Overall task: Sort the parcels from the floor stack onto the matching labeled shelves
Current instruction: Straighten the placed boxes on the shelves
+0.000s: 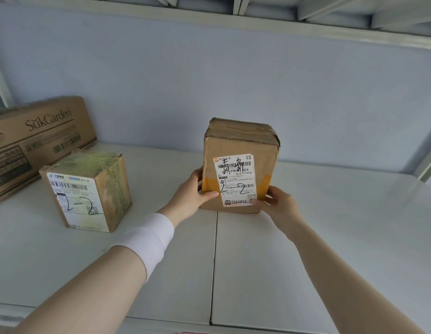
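A tall brown cardboard parcel (241, 145) stands upright on the white shelf board (330, 237), its white shipping label facing me with "2-2" handwritten on it. My left hand (192, 191) grips the parcel's lower left edge, thumb across the front. My right hand (277, 203) grips its lower right corner, thumb on the label's bottom edge. A white band wraps my left wrist.
A smaller parcel (89, 189), also marked "2-2", stands to the left on the same shelf. Behind it lies a large "SukGarden" carton (36, 141). A pale blue back panel (233, 80) closes the rear; an upper shelf (233, 18) runs overhead. Bare board lies right of the parcel.
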`<state>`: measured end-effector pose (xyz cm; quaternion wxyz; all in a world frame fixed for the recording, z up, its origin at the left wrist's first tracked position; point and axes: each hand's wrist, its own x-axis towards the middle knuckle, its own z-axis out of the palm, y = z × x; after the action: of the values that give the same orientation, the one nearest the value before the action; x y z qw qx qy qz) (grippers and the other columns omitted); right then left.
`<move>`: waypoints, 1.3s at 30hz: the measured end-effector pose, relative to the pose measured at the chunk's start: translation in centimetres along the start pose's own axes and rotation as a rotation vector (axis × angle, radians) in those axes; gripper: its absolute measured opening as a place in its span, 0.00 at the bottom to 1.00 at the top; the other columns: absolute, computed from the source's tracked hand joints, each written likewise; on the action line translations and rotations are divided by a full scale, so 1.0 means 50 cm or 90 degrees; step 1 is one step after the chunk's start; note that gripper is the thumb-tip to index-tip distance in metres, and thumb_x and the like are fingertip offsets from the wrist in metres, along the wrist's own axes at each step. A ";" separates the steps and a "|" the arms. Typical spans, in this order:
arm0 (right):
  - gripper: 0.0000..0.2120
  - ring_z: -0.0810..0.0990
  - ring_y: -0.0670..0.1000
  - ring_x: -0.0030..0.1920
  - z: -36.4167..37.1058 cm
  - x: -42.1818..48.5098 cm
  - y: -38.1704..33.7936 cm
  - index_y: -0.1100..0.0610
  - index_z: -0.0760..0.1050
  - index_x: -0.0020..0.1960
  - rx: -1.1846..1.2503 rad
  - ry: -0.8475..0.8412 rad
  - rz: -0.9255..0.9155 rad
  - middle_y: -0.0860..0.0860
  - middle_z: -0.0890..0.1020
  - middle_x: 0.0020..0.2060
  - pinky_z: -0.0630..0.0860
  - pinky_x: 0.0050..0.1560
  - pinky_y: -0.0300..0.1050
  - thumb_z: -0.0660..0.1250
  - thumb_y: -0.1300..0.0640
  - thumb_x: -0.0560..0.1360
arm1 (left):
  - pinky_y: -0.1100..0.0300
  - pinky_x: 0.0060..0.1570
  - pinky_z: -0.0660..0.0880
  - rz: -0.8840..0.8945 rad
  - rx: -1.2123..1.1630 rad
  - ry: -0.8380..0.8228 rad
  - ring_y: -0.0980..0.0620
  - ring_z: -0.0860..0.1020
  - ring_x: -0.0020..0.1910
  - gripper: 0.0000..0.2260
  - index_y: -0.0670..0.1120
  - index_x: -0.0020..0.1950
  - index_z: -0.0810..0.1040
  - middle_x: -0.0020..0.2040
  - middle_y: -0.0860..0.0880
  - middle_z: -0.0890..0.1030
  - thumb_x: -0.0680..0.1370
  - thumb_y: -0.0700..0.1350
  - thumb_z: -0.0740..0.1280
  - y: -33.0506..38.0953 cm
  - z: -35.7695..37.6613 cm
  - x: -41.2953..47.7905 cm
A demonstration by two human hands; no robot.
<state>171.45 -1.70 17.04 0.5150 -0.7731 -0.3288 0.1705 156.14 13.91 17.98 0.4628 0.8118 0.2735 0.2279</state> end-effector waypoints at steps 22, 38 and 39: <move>0.28 0.74 0.46 0.55 0.080 -0.142 -0.124 0.57 0.69 0.66 0.039 0.242 -0.221 0.49 0.70 0.59 0.73 0.53 0.38 0.74 0.53 0.69 | 0.67 0.66 0.66 0.184 -0.082 0.280 0.60 0.70 0.67 0.24 0.46 0.70 0.67 0.66 0.57 0.71 0.75 0.38 0.68 0.043 -0.134 -0.197; 0.29 0.73 0.45 0.57 0.435 -0.228 -0.273 0.57 0.69 0.65 0.015 0.190 -0.205 0.50 0.73 0.61 0.75 0.54 0.41 0.74 0.52 0.68 | 0.67 0.68 0.65 0.179 -0.073 0.251 0.59 0.68 0.68 0.29 0.47 0.72 0.64 0.68 0.54 0.69 0.73 0.41 0.71 -0.125 -0.476 -0.287; 0.30 0.72 0.45 0.57 0.447 -0.232 -0.271 0.57 0.69 0.66 0.008 0.186 -0.188 0.50 0.73 0.62 0.75 0.55 0.41 0.74 0.52 0.68 | 0.66 0.68 0.64 0.156 -0.075 0.230 0.58 0.67 0.69 0.30 0.47 0.72 0.63 0.70 0.53 0.68 0.73 0.42 0.71 -0.143 -0.482 -0.283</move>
<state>145.06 9.08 19.28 0.5816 -0.7297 -0.3591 -0.0184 128.89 22.79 21.35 0.4218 0.7567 0.2376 0.4395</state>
